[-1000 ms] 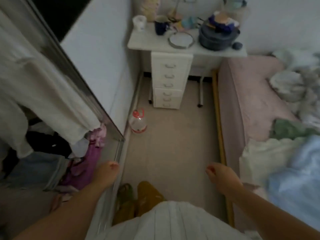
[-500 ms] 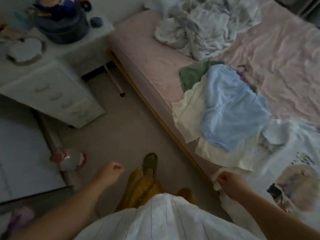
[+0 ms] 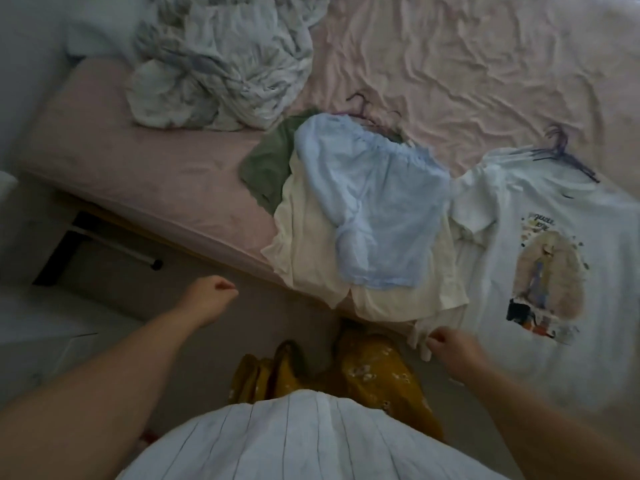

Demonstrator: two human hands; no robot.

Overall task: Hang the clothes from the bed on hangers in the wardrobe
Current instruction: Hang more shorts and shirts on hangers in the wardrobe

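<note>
Several clothes lie on the pink-sheeted bed (image 3: 166, 168): a light blue top (image 3: 374, 202) over a cream garment (image 3: 304, 244), a green one (image 3: 266, 164) beneath, a white collared shirt (image 3: 474, 209) and a white printed T-shirt (image 3: 595, 341). Purple hangers (image 3: 561, 150) lie by the T-shirt's neck, and another hanger (image 3: 363, 105) lies behind the blue top. My right hand (image 3: 453, 348) pinches a white fabric corner hanging off the bed's edge. My left hand (image 3: 211, 296) hangs loosely curled over the floor, holding nothing. The wardrobe is out of view.
A crumpled grey-white duvet (image 3: 214, 74) sits at the bed's head end. A desk's metal leg (image 3: 114, 244) stands on the floor at left. My yellow trousers (image 3: 374, 372) are against the bed's side.
My view has swung from the wardrobe and desk to the bed. My right hand has reached the bed's edge and taken the white fabric corner. The left hand stays curled.
</note>
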